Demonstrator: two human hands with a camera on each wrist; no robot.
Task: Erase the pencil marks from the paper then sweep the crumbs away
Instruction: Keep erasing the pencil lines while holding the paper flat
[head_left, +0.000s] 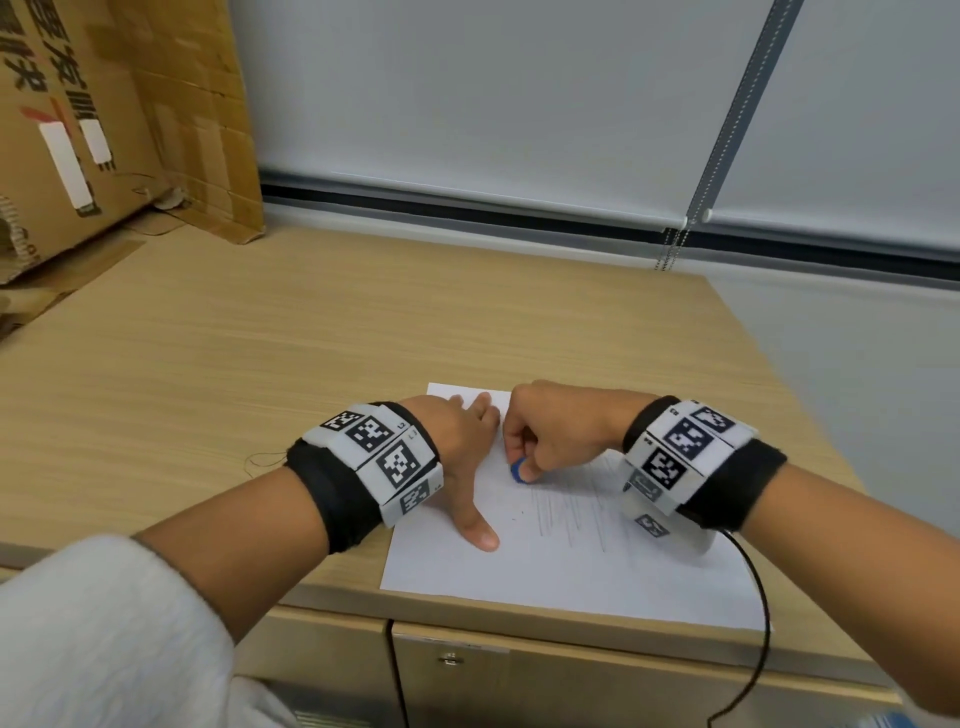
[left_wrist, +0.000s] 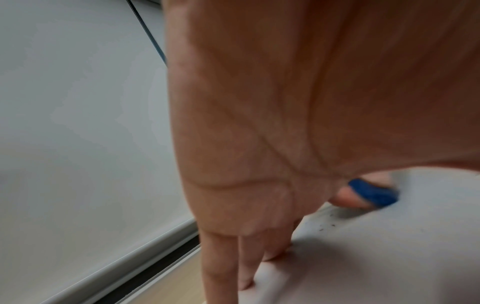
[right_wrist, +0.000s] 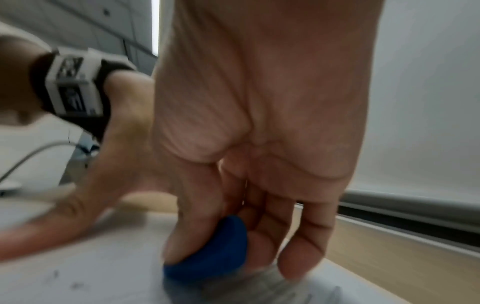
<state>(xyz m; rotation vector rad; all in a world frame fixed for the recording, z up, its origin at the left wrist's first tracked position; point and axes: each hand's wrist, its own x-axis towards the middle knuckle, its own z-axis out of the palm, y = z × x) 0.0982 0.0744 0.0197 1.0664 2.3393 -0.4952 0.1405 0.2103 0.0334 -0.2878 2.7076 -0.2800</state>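
Erasing is underway: the left hand (head_left: 457, 447) lies spread flat, pinning the paper (head_left: 545, 571) at the desk's near edge, while the right hand (head_left: 550, 436) pinches the blue eraser (head_left: 518, 472) onto the pencil marks (head_left: 571, 514) (plenty remain nearer and rightward), so rubbing should probably work that way before sweeping crumbs (left_wrist: 327, 225).

The eraser (head_left: 518, 472) is deep blue, and the paper (head_left: 566, 571) is white with thin grey pencil lines (head_left: 569, 512) and a few dark crumbs (left_wrist: 327, 225). The desk (head_left: 311, 332) is pale wood with a fine straight grain, and the cardboard box (head_left: 104, 119) is brown with black characters and white labels. Both wristbands (head_left: 363, 467) are black, carrying white blocks printed with black-and-white square codes; the sleeve (head_left: 104, 639) is light grey.
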